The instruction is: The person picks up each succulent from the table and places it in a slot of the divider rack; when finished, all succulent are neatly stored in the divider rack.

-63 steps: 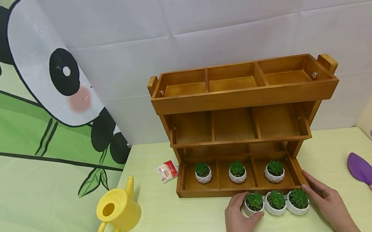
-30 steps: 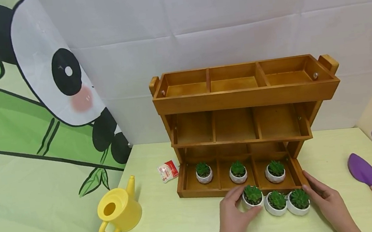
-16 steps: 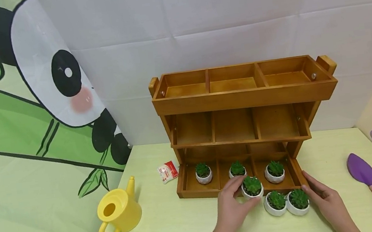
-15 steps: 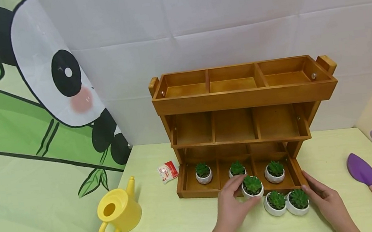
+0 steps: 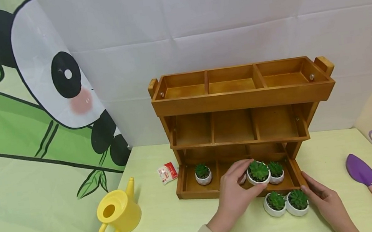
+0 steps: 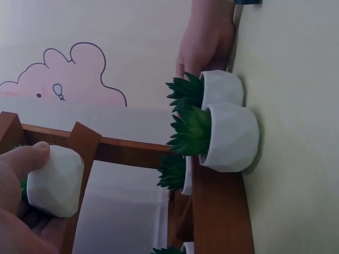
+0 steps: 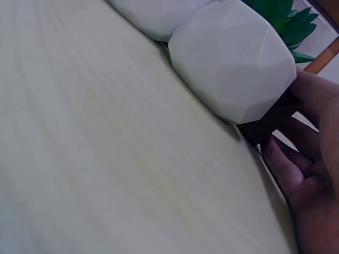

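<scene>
My left hand (image 5: 238, 191) pinches a small potted succulent (image 5: 258, 171) in a white faceted pot, raised over the lowest tier of a brown wooden plant shelf (image 5: 244, 100). In the left wrist view, the thumb lies against this white pot (image 6: 56, 181). My right hand (image 5: 326, 201) holds the shelf's lower right front corner between thumb and fingers. On that tier stand a left succulent (image 5: 203, 174), a right succulent (image 5: 276, 172), and a middle one mostly hidden by the left hand. Two more succulents, one (image 5: 275, 203) beside the other (image 5: 297, 202), stand before the shelf.
A yellow watering can (image 5: 119, 212) stands at the left of the table. Near the shelf's left side lies a small red-and-white packet (image 5: 168, 172). A purple trowel (image 5: 361, 169) with a pink handle lies at the right. The upper two tiers have three compartments each.
The left hand has lifted its succulent off the table, from the left end of the front row, and carried it forward and slightly right over the lowest tier. The right hand stays put.
</scene>
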Demonstrator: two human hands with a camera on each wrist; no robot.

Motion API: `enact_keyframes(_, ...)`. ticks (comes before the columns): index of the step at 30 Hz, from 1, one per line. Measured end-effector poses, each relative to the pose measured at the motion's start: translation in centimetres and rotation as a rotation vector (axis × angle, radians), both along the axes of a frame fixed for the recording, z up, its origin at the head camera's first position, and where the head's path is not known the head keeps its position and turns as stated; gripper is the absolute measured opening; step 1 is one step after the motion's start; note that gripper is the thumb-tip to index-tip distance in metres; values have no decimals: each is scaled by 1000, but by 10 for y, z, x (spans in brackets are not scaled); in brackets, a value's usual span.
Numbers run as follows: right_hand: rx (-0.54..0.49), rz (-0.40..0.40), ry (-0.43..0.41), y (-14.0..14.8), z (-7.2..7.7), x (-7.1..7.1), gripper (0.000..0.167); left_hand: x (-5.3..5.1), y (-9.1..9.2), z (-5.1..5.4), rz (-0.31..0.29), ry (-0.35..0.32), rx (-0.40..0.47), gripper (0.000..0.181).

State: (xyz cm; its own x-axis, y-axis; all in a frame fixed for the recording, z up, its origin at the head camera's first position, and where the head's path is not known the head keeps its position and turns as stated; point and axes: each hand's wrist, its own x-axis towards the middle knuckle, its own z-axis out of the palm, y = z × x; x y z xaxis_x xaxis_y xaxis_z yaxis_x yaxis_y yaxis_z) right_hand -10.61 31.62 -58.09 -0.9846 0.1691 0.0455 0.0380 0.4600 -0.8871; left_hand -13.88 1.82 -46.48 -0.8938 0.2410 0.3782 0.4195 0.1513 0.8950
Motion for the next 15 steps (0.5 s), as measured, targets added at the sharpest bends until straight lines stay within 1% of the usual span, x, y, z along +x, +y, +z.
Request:
enact_keyframes(3, -2, 3, 8, 0, 0, 0, 59, -2, 3, 12, -12, 14, -20, 61)
enact_keyframes(4, -2, 2, 10, 0, 0, 0, 59, -3, 4, 16, -15, 28, -25, 61)
enact_keyframes(10, 11, -10, 7, 0, 0, -1, 60, -12, 12, 36, -32, 151, -61, 62)
enact_keyframes(15, 10, -8, 10, -1, -1, 0, 59, -22, 19, 49, -41, 234, -95, 63)
